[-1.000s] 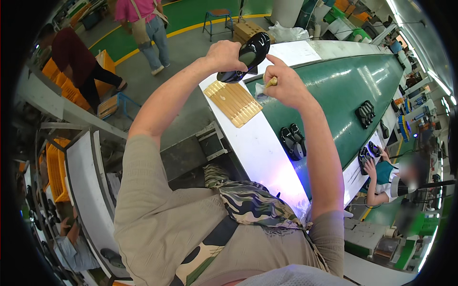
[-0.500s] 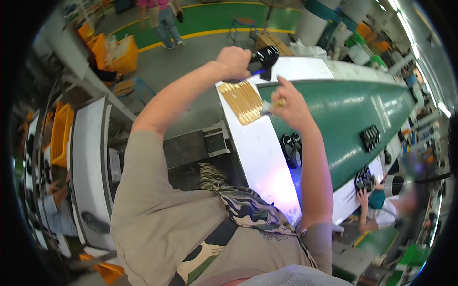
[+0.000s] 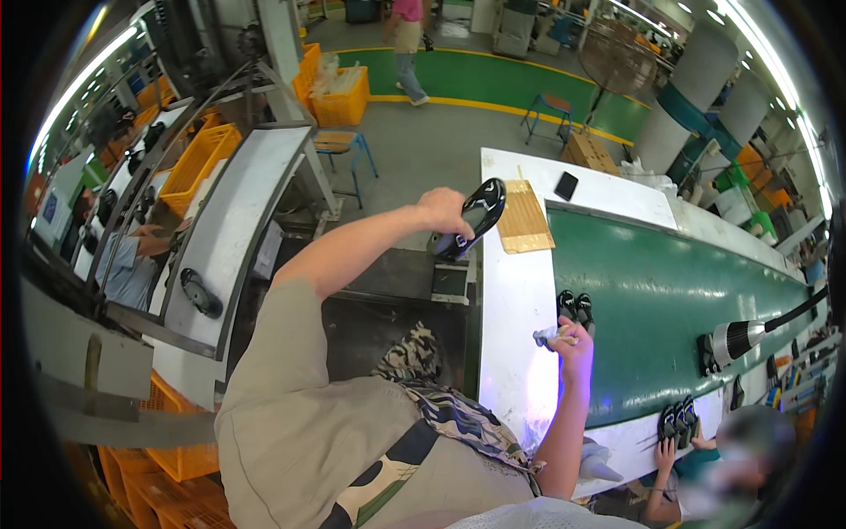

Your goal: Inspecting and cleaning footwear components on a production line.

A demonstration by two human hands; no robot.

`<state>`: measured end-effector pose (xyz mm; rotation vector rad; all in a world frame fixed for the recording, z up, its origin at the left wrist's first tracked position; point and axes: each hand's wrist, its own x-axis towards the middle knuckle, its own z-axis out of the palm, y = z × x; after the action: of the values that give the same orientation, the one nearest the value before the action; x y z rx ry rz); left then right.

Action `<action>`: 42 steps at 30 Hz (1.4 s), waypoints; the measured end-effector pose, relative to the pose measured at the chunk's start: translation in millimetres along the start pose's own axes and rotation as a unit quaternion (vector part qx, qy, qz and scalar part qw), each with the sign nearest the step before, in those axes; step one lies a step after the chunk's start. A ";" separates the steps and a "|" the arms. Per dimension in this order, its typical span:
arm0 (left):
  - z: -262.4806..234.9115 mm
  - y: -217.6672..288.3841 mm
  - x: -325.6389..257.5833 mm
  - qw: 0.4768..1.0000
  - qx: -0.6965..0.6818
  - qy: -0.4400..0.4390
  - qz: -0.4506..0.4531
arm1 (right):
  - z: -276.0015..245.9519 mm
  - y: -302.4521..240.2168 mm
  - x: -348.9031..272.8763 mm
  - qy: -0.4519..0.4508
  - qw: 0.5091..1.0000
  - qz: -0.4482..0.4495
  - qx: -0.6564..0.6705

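A glossy black shoe (image 3: 494,204) with a grey inside is gripped in my left hand (image 3: 446,214), tilted over the table's left edge. Just right of it, a tan ribbed cardboard sheet (image 3: 526,220) lies on the white tabletop (image 3: 511,309). My right hand (image 3: 575,346) is closed over the table's right edge. Its fingers pinch a small tool with a pale grey end (image 3: 544,337) and a yellowish part; its exact kind is unclear. Beyond that hand, a pair of black shoes (image 3: 575,306) rests on the green surface (image 3: 652,282).
A phone (image 3: 567,184) lies on the far white tabletop. At right hangs a lamp (image 3: 738,340); a co-worker's hands (image 3: 666,456) are by several black shoes (image 3: 678,421). On the left bench (image 3: 251,172) sits another shoe (image 3: 201,293). A stool (image 3: 345,145) stands beyond.
My left hand has drawn the shoe nearer and turned it so its opening shows. My right hand has pulled back from the cardboard toward me. The whole view has swung left.
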<state>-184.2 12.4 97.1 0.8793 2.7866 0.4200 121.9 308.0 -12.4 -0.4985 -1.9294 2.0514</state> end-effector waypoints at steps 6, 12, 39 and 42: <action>-24.5 -56.5 -33.2 0.996 0.032 0.055 -0.068 | 58.2 -59.5 63.7 -0.063 0.996 -0.061 0.034; -124.4 -146.2 -128.2 0.975 -0.016 0.173 -0.137 | 263.0 -254.5 116.4 -0.267 0.903 -0.337 0.003; -172.6 -50.1 47.2 0.991 0.088 -0.051 -0.084 | 188.1 -168.6 133.6 -0.152 0.913 -0.278 -0.258; -184.7 -39.0 51.4 0.990 0.100 -0.052 -0.085 | 117.8 -178.1 129.9 -0.051 0.967 -0.195 -0.159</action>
<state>-294.8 -27.0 253.6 0.6710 2.8113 0.0668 -51.7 269.9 163.4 -0.0636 -2.2199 1.5593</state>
